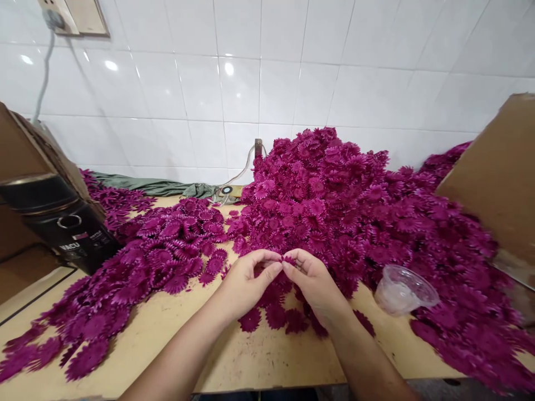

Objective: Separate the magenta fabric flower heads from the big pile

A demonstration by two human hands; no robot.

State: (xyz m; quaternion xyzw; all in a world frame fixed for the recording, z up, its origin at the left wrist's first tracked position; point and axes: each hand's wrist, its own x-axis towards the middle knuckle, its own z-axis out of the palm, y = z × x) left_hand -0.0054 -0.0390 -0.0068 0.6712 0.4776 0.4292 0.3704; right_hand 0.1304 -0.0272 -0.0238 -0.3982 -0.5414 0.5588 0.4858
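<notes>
Pinching magenta flower [288, 259] between both hands [246, 281] [314, 282]; clear plastic cup [419, 285] at right, whitish contents [393, 297] inside.

Illumination is bright and even. The wall [292, 94] shows small round glare spots at left. The cord [44, 78] casts a soft shadow there. Wide-angle distortion slants tile joints [340, 65] toward both side edges.
</notes>
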